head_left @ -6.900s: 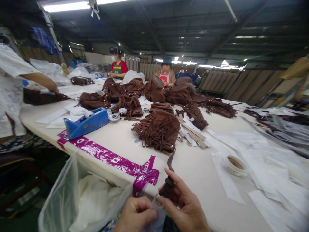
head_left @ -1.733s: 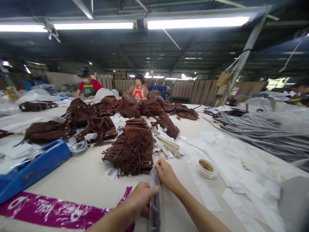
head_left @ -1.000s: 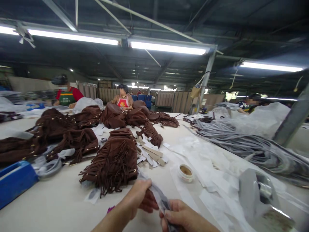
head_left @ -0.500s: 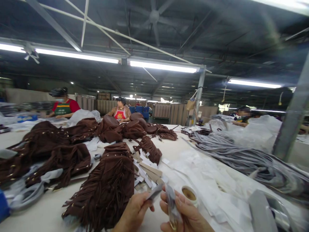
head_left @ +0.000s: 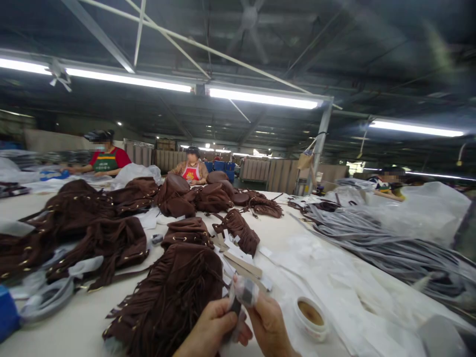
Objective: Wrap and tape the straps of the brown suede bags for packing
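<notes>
while pinched by left grip point(head_left: 212, 328) and right grip point(head_left: 268, 327): dark strap point(head_left: 235, 306), crumpled clear wrap point(head_left: 248, 292)

Tubes point(head_left: 262, 98) glare white under a dim roof; the table point(head_left: 275, 233) is evenly lit. Edges bend and smear; left hand point(head_left: 212, 331), right hand point(head_left: 269, 327) and wrap point(head_left: 246, 292) blur.

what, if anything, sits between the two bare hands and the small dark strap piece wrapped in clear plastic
Nothing visible: the left hand and right hand both pinch the plastic-wrapped strap piece directly. The brown fringed suede bag lies left of them, the small round white tub right, neither in between.
</notes>
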